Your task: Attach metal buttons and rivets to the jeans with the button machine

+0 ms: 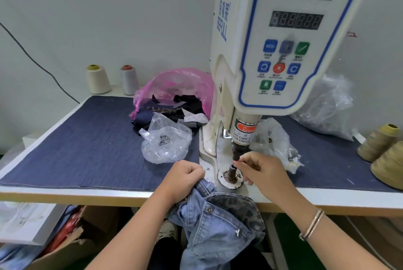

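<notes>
The right grip (259, 166) is pinching something small at the lower die (231, 172); the left grip (185, 174) is clutching the jeans (216, 219) at the tabletop (87, 193) edge. Seating it squarely looks key, fingers clear of the punch (238, 149).

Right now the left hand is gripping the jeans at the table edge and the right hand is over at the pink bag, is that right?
Not quite. The head view shows the right hand at the button machine's lower die, fingertips pinched beside it, not at the pink bag. The left hand does grip the jeans at the table edge.
</notes>
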The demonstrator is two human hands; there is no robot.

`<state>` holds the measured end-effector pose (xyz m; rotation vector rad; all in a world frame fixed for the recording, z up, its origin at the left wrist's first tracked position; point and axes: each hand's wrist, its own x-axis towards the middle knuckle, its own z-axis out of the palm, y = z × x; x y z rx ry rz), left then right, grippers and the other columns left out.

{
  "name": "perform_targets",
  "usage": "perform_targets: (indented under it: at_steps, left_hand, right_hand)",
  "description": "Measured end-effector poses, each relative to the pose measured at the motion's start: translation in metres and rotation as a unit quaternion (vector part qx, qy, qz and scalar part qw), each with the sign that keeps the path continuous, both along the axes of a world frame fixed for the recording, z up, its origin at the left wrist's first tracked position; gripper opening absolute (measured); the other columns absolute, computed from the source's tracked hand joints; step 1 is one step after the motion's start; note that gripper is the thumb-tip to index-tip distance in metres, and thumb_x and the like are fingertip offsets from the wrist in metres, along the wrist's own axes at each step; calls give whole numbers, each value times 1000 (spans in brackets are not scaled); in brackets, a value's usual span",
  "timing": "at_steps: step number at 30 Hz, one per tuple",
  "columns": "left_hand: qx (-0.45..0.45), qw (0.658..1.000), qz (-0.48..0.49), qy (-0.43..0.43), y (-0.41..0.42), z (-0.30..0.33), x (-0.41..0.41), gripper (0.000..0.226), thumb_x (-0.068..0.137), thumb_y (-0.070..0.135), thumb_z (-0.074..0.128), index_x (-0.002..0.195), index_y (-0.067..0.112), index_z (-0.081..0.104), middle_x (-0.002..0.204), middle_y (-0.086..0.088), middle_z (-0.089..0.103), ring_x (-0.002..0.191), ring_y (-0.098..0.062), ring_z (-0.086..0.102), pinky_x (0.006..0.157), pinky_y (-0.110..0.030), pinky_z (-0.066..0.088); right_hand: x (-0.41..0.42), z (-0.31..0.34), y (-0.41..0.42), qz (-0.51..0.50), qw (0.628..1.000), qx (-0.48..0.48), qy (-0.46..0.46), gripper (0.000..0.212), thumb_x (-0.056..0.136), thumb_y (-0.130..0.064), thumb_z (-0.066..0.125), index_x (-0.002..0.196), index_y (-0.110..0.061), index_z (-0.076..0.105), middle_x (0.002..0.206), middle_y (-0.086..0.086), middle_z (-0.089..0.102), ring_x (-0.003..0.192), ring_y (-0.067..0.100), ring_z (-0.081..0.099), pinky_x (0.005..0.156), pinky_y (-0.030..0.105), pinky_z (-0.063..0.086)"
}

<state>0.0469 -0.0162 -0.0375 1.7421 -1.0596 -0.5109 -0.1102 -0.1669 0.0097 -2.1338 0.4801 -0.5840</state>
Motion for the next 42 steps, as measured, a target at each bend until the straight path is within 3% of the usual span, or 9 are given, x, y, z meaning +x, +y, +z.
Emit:
perform_targets:
  at_steps: [6,13,17,21,25,28,33,37,42]
  left_hand:
    - [1,1000,-3,1,0,1,0,37,75,29,50,48,24,24,52,5,22,52,-10,21,55,-31,20]
    - [6,1000,-2,12,0,3,-1,39,77,25,50,49,22,24,53,4,22,52,-11,20,55,-31,20]
    - [8,1000,-1,12,0,4,-2,39,77,26,50,48,23,24,51,7,22,51,-10,20,53,-27,20]
    - [10,1000,-1,20,1,6,-2,38,77,25,49,49,22,24,52,6,22,51,-9,20,52,-26,20]
    - [11,997,5,70,4,11,-1,36,77,28,50,52,13,29,53,1,26,51,-9,23,50,-24,23]
    - [-5,989,47,144,8,16,1,37,76,33,53,48,21,33,49,4,32,46,-9,30,47,-20,29]
    - [-62,954,108,271,12,22,-1,44,88,27,57,49,23,39,48,4,37,43,-9,35,50,-27,32]
    - [-53,937,126,322,13,29,-9,39,80,38,55,47,25,40,56,-1,37,50,-16,36,57,-32,31]
    - [-39,949,105,294,14,39,-12,34,70,46,54,48,25,39,56,-2,36,50,-17,34,54,-32,30]
  right_hand:
    - [4,-1,1,3,999,-39,31,23,87,-17,67,70,-29,59,50,-6,56,48,1,53,55,14,43]
    - [2,-3,0,-1,995,-99,30,9,87,-23,67,78,-24,68,59,2,60,57,17,56,62,35,50]
    - [-2,-7,0,6,998,-70,8,10,87,-15,66,90,-20,74,59,-10,63,54,5,57,55,17,47]
    - [-17,-5,2,-2,999,-15,-39,33,88,-9,63,84,-42,68,57,-13,61,51,1,55,53,11,45]
    - [-48,-24,18,-32,999,20,-22,13,84,-32,63,93,-42,65,85,-18,65,76,1,60,66,10,46]
    - [-74,-55,27,-38,997,37,60,33,78,-39,70,107,-44,54,98,-22,61,94,-4,56,78,13,43]
    - [-84,-84,39,23,984,1,176,48,71,-52,72,112,-50,46,92,-15,55,91,-3,46,81,12,38]
    - [-71,-88,44,41,984,-25,172,45,77,-51,68,113,-47,41,112,-23,44,109,-4,39,95,15,32]
    - [-61,-94,57,-24,993,5,112,37,82,-34,71,112,-36,50,108,-13,50,107,7,49,94,29,41]
